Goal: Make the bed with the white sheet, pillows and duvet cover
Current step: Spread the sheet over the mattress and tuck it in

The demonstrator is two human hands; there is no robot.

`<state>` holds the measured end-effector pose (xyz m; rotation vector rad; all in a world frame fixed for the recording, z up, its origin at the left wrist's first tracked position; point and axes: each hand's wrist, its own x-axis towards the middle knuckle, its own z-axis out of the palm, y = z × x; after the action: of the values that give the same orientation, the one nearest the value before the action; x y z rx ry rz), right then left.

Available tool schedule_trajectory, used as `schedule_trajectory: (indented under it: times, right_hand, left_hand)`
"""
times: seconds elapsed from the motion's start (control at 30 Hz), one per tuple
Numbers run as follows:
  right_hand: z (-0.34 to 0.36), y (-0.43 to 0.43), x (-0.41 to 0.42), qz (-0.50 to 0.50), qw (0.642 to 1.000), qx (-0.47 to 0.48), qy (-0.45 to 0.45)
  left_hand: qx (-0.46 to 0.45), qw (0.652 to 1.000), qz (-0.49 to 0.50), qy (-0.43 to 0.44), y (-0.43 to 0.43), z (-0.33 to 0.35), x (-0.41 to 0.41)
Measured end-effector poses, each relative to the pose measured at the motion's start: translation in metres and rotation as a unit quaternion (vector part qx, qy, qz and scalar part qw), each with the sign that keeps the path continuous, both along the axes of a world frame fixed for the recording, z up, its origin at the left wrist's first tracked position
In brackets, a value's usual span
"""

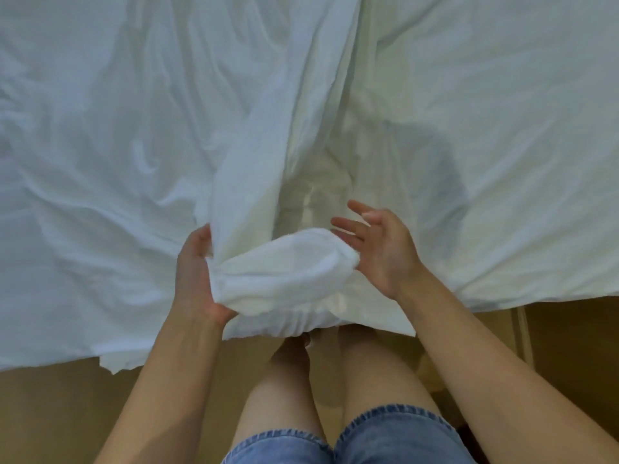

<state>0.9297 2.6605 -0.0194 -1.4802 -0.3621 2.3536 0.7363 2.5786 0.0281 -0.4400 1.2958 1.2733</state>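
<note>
Your left hand (197, 272) grips a bunched fold of the white sheet (281, 266) at the near edge of the bed (536, 128), fingers curled round the cloth from the left with the thumb side up against the gather. The bunch forms a rounded roll that runs across between your two hands, and from it a long ridge of cloth rises away toward the far edge of the bed. Your right hand (378, 246) is wide, fingers straight and spread, palm turned toward the roll; its fingertips sit just beside the right end of the roll, and you cannot tell whether they touch it. To the left of the ridge the cloth lies wrinkled over the bed and hangs over the near edge. To the right, more white cloth covers the bed more smoothly, and between the two a shaded hollow opens beyond the roll. Whether the cloth on both sides is one piece cannot be told. Below the near edge are your bare knees (375, 370), the hems of your denim shorts (395, 433) and a tan floor (57, 413).
</note>
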Motion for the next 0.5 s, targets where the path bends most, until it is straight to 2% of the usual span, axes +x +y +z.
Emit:
schedule_trajectory:
  times: [0.03,0.1,0.17,0.2,0.23,0.3,0.33,0.37,0.43,0.47,0.5]
  right_hand:
    - [0.002,0.003,-0.010,-0.013,0.999,-0.018,0.036]
    - [0.009,0.004,-0.041,0.031,0.998,0.026,0.058]
    - [0.017,0.003,-0.076,0.075,0.989,0.125,0.005]
    - [0.022,0.003,-0.091,0.084,0.979,0.181,-0.043]
    - [0.027,0.004,-0.104,0.097,0.964,0.234,-0.085]
    - [0.033,0.002,-0.122,0.144,0.928,0.321,-0.124]
    - [0.035,0.000,-0.129,0.179,0.908,0.353,-0.134]
    - [0.037,-0.003,-0.135,0.221,0.885,0.382,-0.149]
    - [0.039,-0.015,-0.153,0.300,0.829,0.436,-0.180]
    - [0.038,-0.025,-0.165,0.334,0.799,0.464,-0.187]
    - [0.038,-0.035,-0.177,0.364,0.772,0.487,-0.187]
  left_hand:
    - [0.002,0.999,-0.033,0.000,-0.006,-0.001,-0.001]
    - [-0.025,0.995,-0.090,-0.024,-0.013,-0.004,-0.001]
    - [-0.070,0.981,-0.181,-0.002,-0.017,-0.004,0.000]
    - [-0.115,0.958,-0.252,0.072,-0.018,-0.005,0.001]
    - [-0.178,0.915,-0.317,0.177,-0.018,-0.008,-0.001]
    - [-0.274,0.803,-0.369,0.379,-0.018,-0.010,-0.007]
    - [-0.263,0.796,-0.345,0.422,-0.017,-0.008,-0.013]
    - [-0.214,0.824,-0.311,0.423,-0.016,-0.005,-0.022]
    - [-0.081,0.909,-0.241,0.331,-0.005,0.003,-0.042]
    - [-0.031,0.931,-0.231,0.282,0.001,0.003,-0.053]
    - [-0.013,0.933,-0.236,0.272,0.006,0.001,-0.066]
